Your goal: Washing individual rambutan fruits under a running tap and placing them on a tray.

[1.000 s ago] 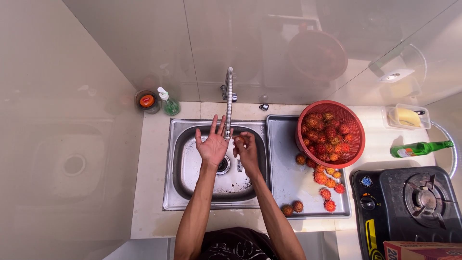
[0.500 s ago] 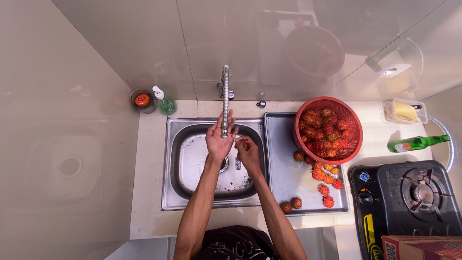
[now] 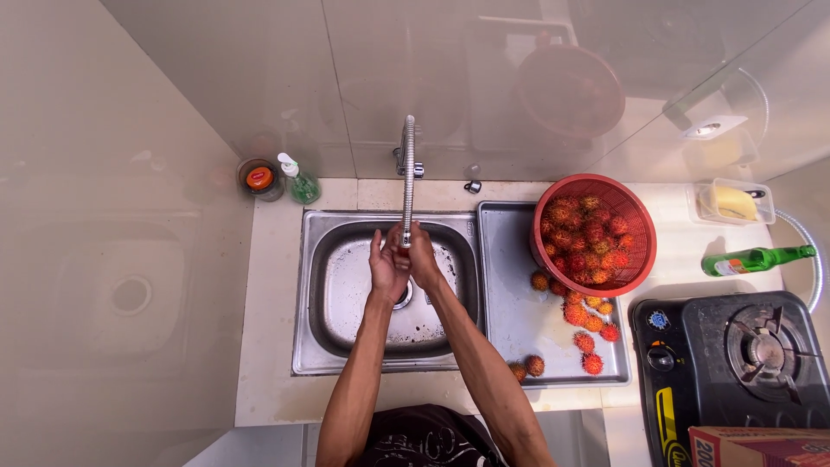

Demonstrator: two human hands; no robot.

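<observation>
While the left hand (image 3: pixel 386 268) and right hand (image 3: pixel 423 259) press together, empty, under the faucet (image 3: pixel 407 177), a cardboard box (image 3: pixel 757 445) with red print sits near right, beside the stove (image 3: pixel 743 363).

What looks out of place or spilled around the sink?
Red fruit lies loose on the draining board below the tilted red basket, and two more sit near the front edge. Both hands are together under the tap.
</observation>
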